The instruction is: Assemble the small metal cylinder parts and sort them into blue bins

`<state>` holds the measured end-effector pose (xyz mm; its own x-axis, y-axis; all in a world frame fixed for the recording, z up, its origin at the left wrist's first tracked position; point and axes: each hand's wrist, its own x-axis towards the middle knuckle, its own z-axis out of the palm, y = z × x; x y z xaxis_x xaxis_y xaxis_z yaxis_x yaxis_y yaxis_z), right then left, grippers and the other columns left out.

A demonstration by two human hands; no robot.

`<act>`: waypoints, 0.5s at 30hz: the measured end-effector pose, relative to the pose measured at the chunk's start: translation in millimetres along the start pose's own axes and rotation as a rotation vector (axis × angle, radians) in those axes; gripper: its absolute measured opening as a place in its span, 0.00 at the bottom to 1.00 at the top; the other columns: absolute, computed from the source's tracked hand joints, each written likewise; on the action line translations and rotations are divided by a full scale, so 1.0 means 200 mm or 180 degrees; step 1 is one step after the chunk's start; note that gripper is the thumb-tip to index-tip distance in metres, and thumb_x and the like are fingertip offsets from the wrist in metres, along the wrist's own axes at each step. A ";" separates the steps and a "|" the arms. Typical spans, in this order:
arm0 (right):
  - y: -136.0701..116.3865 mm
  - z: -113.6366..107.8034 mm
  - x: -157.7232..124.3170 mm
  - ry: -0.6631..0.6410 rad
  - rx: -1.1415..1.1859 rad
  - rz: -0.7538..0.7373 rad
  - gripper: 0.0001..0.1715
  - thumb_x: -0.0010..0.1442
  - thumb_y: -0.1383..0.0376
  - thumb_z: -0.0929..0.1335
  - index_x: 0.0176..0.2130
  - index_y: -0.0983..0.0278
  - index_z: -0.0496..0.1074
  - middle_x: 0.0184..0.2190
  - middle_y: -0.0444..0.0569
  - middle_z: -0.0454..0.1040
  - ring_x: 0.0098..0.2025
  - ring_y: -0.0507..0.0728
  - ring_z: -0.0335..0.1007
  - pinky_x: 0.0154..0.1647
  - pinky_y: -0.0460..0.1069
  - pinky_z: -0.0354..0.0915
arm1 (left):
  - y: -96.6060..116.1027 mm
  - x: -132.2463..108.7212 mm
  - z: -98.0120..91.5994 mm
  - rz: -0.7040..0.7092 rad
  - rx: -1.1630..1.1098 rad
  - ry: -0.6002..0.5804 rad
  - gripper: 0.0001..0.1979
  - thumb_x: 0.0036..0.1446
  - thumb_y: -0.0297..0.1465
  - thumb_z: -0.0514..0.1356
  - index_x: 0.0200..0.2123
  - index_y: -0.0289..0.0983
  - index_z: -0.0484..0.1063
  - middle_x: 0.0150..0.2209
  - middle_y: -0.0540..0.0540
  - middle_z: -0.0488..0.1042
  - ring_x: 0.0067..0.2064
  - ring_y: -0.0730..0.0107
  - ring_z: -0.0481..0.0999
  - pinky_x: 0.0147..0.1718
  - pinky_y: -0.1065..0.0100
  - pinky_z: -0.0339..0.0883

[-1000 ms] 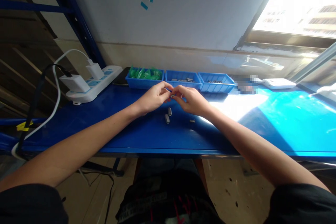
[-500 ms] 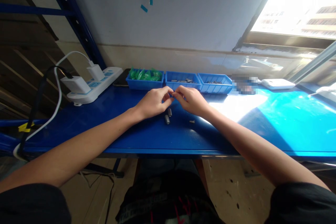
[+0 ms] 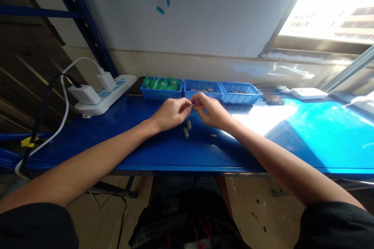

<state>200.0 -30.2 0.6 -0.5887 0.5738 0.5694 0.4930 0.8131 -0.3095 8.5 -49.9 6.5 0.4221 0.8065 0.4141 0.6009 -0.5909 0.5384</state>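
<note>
My left hand point(image 3: 174, 113) and my right hand point(image 3: 210, 110) meet above the blue tabletop point(image 3: 157, 151), thumbs and fingers pinched together. Between the fingertips shows a small metal piece point(image 3: 192, 105), mostly covered, so its exact kind is unclear. Just below the hands lie two grey metal hex standoffs, one standoff point(image 3: 188, 125) slightly behind the other standoff point(image 3: 186, 132). To their right a small screw point(image 3: 214, 135) rests on its side.
Along the back stand a blue bin of green plastic packets point(image 3: 162, 88), a middle bin of metal parts point(image 3: 203, 94) and a right bin of small parts point(image 3: 239, 98). A white power strip point(image 3: 112, 99) lies left; a white flat device point(image 3: 309, 93) lies right.
The fingers of both hands have shifted slightly around the small piece, which now shows between the fingertips. The standoffs and the screw have stayed in place.
</note>
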 end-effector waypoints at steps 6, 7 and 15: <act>0.01 0.00 0.00 0.0009 0.0055 0.0003 0.07 0.62 0.67 0.62 0.42 0.63 0.66 0.35 0.50 0.74 0.34 0.55 0.68 0.34 0.47 0.61 | 0.00 0.00 0.00 0.0024 0.0013 -0.0059 0.16 0.61 0.39 0.51 0.39 0.35 0.74 0.28 0.48 0.75 0.28 0.70 0.72 0.27 0.71 0.59; 0.01 0.00 0.00 0.0013 0.0046 0.0036 0.07 0.63 0.66 0.61 0.42 0.63 0.65 0.34 0.50 0.74 0.34 0.55 0.68 0.34 0.47 0.60 | 0.00 0.00 0.00 0.0013 0.0051 -0.0030 0.16 0.62 0.39 0.51 0.39 0.35 0.74 0.27 0.48 0.75 0.27 0.70 0.71 0.27 0.71 0.59; -0.01 -0.01 0.01 -0.0157 -0.0203 0.0443 0.12 0.67 0.62 0.57 0.36 0.63 0.65 0.28 0.49 0.73 0.29 0.55 0.67 0.30 0.47 0.56 | 0.01 0.00 0.01 0.0048 0.0105 0.0184 0.15 0.58 0.38 0.57 0.45 0.36 0.70 0.27 0.50 0.75 0.28 0.71 0.72 0.28 0.72 0.61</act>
<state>199.0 -30.8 3.1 -0.5418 0.6859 0.4858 0.6109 0.7183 -0.3329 10.2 -50.6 5.9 0.3919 0.7943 0.4642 0.6172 -0.6012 0.5076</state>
